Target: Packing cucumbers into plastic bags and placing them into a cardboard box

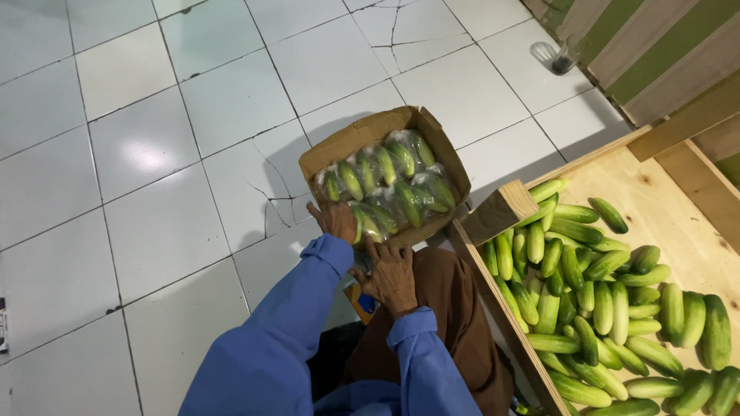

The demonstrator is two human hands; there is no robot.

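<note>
Resting on the tiled floor (pixel 154 146), the box (pixel 362 137) of brown cardboard is the landmark; it holds several clear bags (pixel 385 181) of cucumbers packed side by side, and its near edge lies against the person's knee. The left hand (pixel 336 219) sits at the near-left corner of the box, fingers curled over the edge and touching the nearest bag; whether it truly grips bag or cardboard cannot be told. The right hand (pixel 391 276) lies just near of the box on the brown trouser leg (pixel 455 308), fingers spread and reaching toward the near edge, grasping nothing visible. Both arms wear blue sleeves (pixel 285 331). A small blue and orange object shows under the right hand, too hidden to identify. Right of the box stands a wooden bin (pixel 655 200) heaped with loose cucumbers (pixel 593 308), its corner post almost touching the box. Far beyond the box, a dark cup (pixel 565 55) stands on the floor by a striped wall. Judged risks: the box wall may buckle under a one-cornered pull, tipping bags out; slick film may slip through fingers.
</note>
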